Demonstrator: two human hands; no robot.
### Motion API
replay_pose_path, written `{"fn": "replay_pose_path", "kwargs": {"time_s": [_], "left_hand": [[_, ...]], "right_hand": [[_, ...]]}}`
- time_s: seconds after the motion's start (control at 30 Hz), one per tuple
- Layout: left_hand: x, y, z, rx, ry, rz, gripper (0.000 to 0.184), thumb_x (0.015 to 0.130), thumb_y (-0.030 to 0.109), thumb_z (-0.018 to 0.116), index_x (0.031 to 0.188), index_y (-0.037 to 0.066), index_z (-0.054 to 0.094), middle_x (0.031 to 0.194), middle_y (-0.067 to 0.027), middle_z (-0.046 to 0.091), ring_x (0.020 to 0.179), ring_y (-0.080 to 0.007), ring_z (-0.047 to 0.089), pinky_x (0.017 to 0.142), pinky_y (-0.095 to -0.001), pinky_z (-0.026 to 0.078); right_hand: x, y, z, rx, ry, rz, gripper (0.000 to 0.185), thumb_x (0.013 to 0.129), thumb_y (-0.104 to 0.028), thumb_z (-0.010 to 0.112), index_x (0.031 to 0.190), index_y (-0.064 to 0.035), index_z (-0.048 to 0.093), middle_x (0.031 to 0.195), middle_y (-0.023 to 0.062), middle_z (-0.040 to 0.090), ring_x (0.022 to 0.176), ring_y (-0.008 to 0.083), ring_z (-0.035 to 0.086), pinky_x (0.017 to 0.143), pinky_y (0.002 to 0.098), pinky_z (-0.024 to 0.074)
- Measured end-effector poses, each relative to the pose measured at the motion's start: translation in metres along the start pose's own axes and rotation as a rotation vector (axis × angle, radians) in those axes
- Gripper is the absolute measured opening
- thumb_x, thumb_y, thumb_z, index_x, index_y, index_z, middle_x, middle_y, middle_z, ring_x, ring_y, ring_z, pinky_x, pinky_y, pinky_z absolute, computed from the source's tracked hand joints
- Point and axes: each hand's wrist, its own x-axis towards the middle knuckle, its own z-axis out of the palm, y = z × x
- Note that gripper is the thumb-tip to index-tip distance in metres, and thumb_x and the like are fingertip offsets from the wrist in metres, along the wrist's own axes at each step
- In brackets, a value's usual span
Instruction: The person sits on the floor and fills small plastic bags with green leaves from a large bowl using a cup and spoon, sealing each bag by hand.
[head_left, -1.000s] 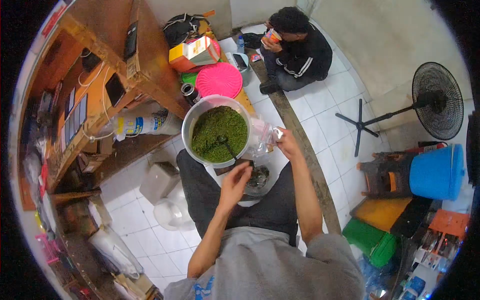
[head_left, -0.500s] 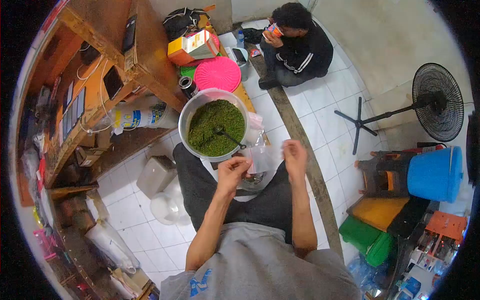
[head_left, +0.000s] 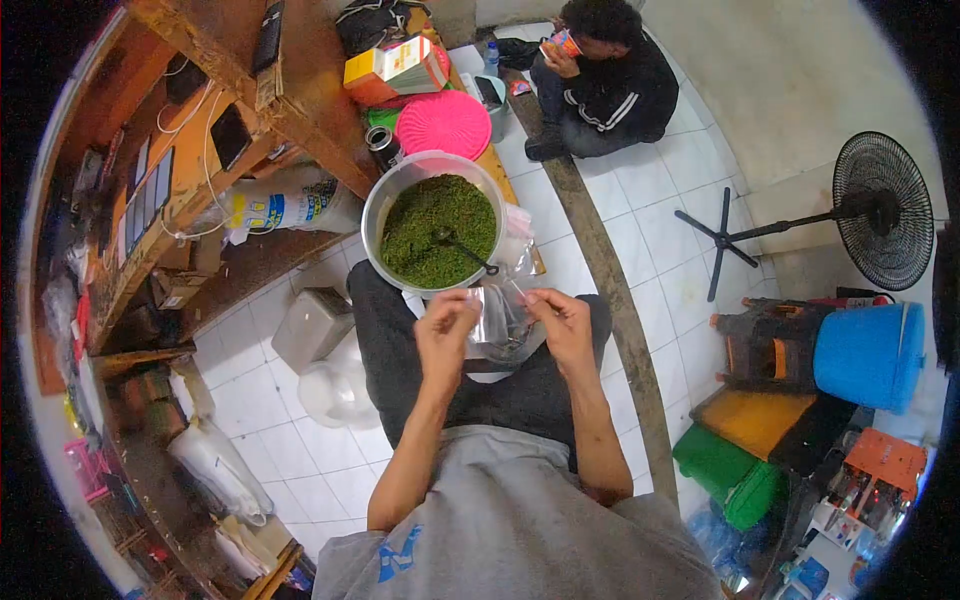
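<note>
Between my hands is a small clear plastic bag, in front of my lap. My left hand pinches its left side, and my right hand has its fingers closed at its right side. Just beyond them stands a large translucent tub of chopped green leaves, with a black spoon lying in the leaves. A clear container under the bag is partly hidden. More plastic bags lie right of the tub.
A pink lid, a dark can and a yellow-and-white box sit beyond the tub. Another person sits on the floor holding a cup. At right are a standing fan and a blue bucket; wooden shelves stand at left.
My right hand has moved left from the bags beside the tub and closed at the clear bag. My left hand has come up to the bag's other side and pinches it.
</note>
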Motion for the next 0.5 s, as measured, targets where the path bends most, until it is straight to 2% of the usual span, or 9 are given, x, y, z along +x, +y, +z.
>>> {"fn": "replay_pose_path", "kwargs": {"time_s": [0.07, 0.1, 0.2, 0.23, 0.33, 0.37, 0.4, 0.47, 0.5], "left_hand": [[-0.004, 0.016, -0.007, 0.258, 0.165, 0.426, 0.017, 0.095, 0.002, 0.067, 0.078, -0.002, 0.064, 0.111, -0.0114, 0.071, 0.095, -0.0157, 0.066, 0.08, -0.0266, 0.052], [-0.005, 0.02, -0.007, 0.208, 0.182, 0.476, 0.021, 0.093, -0.003, 0.064, 0.074, -0.003, 0.056, 0.108, -0.0131, 0.07, 0.094, -0.0163, 0.067, 0.079, -0.0279, 0.053], [-0.014, 0.028, -0.013, 0.255, 0.12, 0.378, 0.02, 0.092, -0.005, 0.064, 0.074, -0.003, 0.055, 0.102, -0.0122, 0.068, 0.094, -0.0168, 0.068, 0.079, -0.0294, 0.054], [-0.015, 0.029, -0.007, 0.163, 0.116, 0.321, 0.02, 0.09, -0.005, 0.064, 0.073, -0.001, 0.055, 0.094, -0.009, 0.066, 0.088, -0.0128, 0.066, 0.075, -0.0275, 0.053], [-0.009, 0.002, -0.008, 0.293, 0.082, 0.346, 0.009, 0.086, -0.004, 0.065, 0.089, 0.001, 0.059, 0.09, -0.0047, 0.066, 0.083, -0.0097, 0.061, 0.073, -0.0251, 0.049], [-0.011, 0.009, -0.005, 0.347, 0.018, 0.357, 0.007, 0.095, 0.002, 0.065, 0.101, 0.002, 0.061, 0.095, -0.0032, 0.062, 0.089, -0.0083, 0.058, 0.077, -0.0236, 0.048], [-0.008, 0.001, -0.004, 0.287, 0.007, 0.339, 0.016, 0.096, 0.008, 0.068, 0.111, 0.002, 0.065, 0.093, -0.0006, 0.064, 0.087, -0.0068, 0.058, 0.075, -0.023, 0.047], [-0.014, 0.028, 0.003, 0.299, -0.06, 0.121, 0.022, 0.096, 0.013, 0.072, 0.114, 0.0, 0.069, 0.091, 0.0003, 0.068, 0.084, -0.006, 0.058, 0.077, -0.0233, 0.048], [-0.013, 0.027, 0.001, 0.293, -0.051, 0.117, 0.022, 0.096, 0.013, 0.072, 0.114, 0.0, 0.069, 0.091, 0.0003, 0.068, 0.084, -0.006, 0.058, 0.077, -0.0233, 0.048]], "right_hand": [[0.003, 0.001, -0.007, -0.273, 0.105, -0.182, 0.015, 0.097, -0.006, 0.07, 0.106, 0.0059, 0.075, 0.092, 0.0066, 0.073, 0.078, 0.0079, 0.062, 0.071, 0.0236, 0.0491], [0.004, 0.0, -0.008, -0.329, 0.107, -0.218, 0.019, 0.097, -0.014, 0.072, 0.104, 0.0038, 0.076, 0.092, 0.0066, 0.074, 0.082, 0.0104, 0.064, 0.074, 0.0244, 0.0499], [0.007, 0.003, 0.0, -0.257, 0.147, -0.165, 0.018, 0.095, -0.011, 0.074, 0.105, 0.0042, 0.076, 0.093, 0.0066, 0.074, 0.083, 0.0106, 0.065, 0.075, 0.0245, 0.051], [0.007, 0.0, 0.006, -0.252, 0.155, -0.113, 0.017, 0.094, -0.009, 0.075, 0.104, 0.005, 0.075, 0.093, 0.0063, 0.074, 0.082, 0.0113, 0.066, 0.076, 0.0248, 0.0518], [0.006, -0.001, 0.022, -0.08, 0.12, 0.006, 0.016, 0.094, -0.008, 0.075, 0.103, 0.0054, 0.075, 0.092, 0.0063, 0.073, 0.086, 0.0119, 0.067, 0.076, 0.0255, 0.0534], [0.005, 0.0, 0.027, -0.085, 0.103, 0.009, 0.016, 0.094, -0.008, 0.075, 0.103, 0.0054, 0.075, 0.092, 0.0063, 0.073, 0.086, 0.0119, 0.067, 0.076, 0.0255, 0.0534], [0.004, 0.002, 0.031, -0.175, 0.089, -0.13, 0.014, 0.092, -0.007, 0.075, 0.102, 0.0038, 0.075, 0.091, 0.0071, 0.073, 0.087, 0.0142, 0.067, 0.077, 0.0275, 0.0539], [0.0, -0.005, 0.04, -0.27, 0.065, -0.266, 0.012, 0.091, -0.006, 0.075, 0.1, 0.0023, 0.076, 0.091, 0.008, 0.072, 0.087, 0.0166, 0.068, 0.077, 0.0295, 0.0544], [-0.004, -0.016, 0.045, -0.43, 0.039, -0.364, 0.011, 0.088, -0.006, 0.076, 0.098, 0.0003, 0.077, 0.091, 0.0092, 0.072, 0.088, 0.0195, 0.069, 0.078, 0.0319, 0.0543]]}}
